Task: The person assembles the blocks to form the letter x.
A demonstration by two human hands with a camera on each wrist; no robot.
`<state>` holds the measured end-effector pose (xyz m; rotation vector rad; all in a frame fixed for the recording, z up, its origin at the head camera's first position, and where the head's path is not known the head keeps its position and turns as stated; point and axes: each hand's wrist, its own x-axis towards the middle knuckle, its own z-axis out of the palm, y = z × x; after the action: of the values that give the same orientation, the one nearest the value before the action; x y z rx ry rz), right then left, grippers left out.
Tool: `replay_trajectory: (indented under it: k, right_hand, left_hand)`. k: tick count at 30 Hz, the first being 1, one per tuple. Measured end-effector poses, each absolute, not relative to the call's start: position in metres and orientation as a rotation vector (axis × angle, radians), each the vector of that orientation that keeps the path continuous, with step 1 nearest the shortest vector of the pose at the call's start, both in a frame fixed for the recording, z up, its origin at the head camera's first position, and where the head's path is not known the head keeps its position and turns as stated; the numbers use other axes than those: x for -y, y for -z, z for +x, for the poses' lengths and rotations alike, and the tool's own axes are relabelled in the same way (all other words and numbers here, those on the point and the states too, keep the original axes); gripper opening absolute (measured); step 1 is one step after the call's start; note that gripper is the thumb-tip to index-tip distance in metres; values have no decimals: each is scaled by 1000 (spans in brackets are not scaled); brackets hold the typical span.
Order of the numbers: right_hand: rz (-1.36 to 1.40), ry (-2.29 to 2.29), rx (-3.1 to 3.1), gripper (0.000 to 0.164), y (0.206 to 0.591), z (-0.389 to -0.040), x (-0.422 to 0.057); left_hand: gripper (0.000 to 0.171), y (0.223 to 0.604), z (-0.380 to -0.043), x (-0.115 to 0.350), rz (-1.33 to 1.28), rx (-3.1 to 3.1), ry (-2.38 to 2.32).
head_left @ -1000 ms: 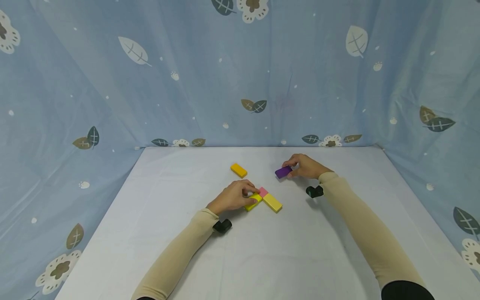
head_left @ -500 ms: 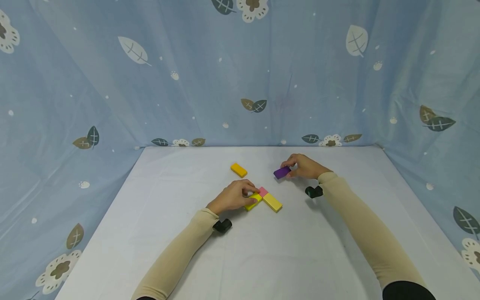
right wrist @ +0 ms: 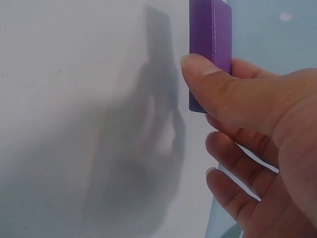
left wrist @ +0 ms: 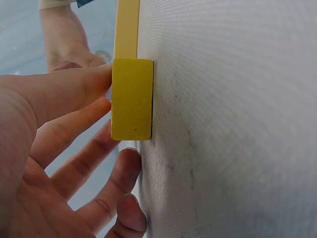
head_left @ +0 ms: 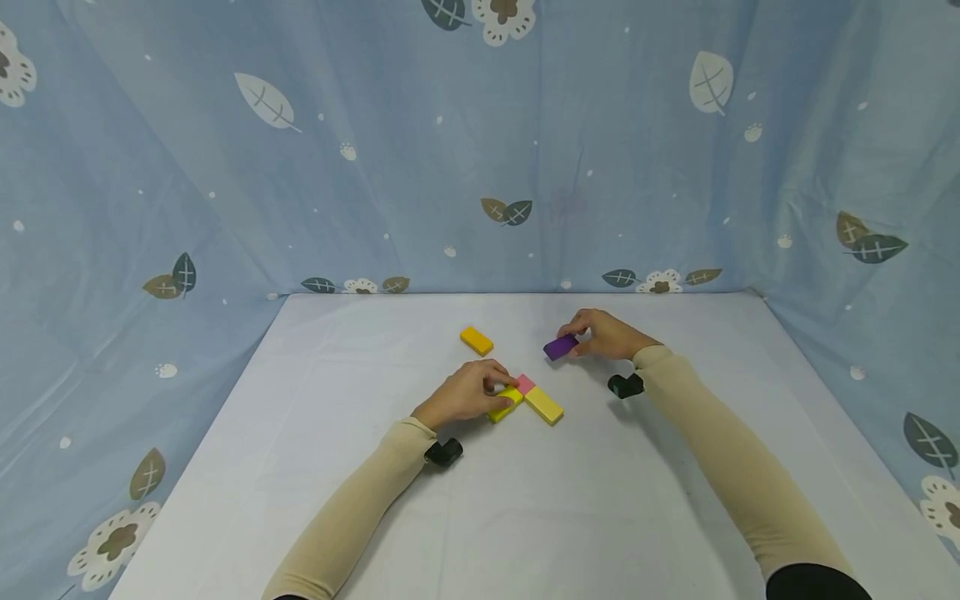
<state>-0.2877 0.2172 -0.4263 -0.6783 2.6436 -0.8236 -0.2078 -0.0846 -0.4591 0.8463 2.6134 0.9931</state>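
Observation:
My left hand [head_left: 467, 390] holds a bright yellow block [left wrist: 132, 99] at the middle of the table, thumb and index finger at its upper edges. The other left fingers spread loosely below in the left wrist view. The block's far end meets a small pink block [head_left: 526, 383] and a pale yellow block [head_left: 544, 407], which runs off at an angle. Farther back on the right, my right hand [head_left: 606, 334] pinches a purple block [right wrist: 210, 34] between thumb and fingers. It is tilted, and its shadow falls on the cloth in the right wrist view.
An orange-yellow block [head_left: 477, 340] lies alone toward the back, left of the purple one. A white cloth covers the table [head_left: 570, 517]. Blue leaf-patterned fabric [head_left: 420, 167] hangs behind and at both sides.
My right hand has shifted slightly left and toward me with the purple block. The left hand and the blocks beside it have stayed in place.

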Motion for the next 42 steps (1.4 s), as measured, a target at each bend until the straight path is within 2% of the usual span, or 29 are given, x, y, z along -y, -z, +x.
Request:
replay_trajectory:
  k: [16, 42]
  right_hand:
    - [-777, 821, -2619, 38, 427, -283, -212]
    - [-776, 786, -2621, 37, 423, -278, -202]
  left_hand:
    - [32, 462, -205, 86, 801, -2624, -980]
    - [31, 461, -206, 84, 823, -2621, -994]
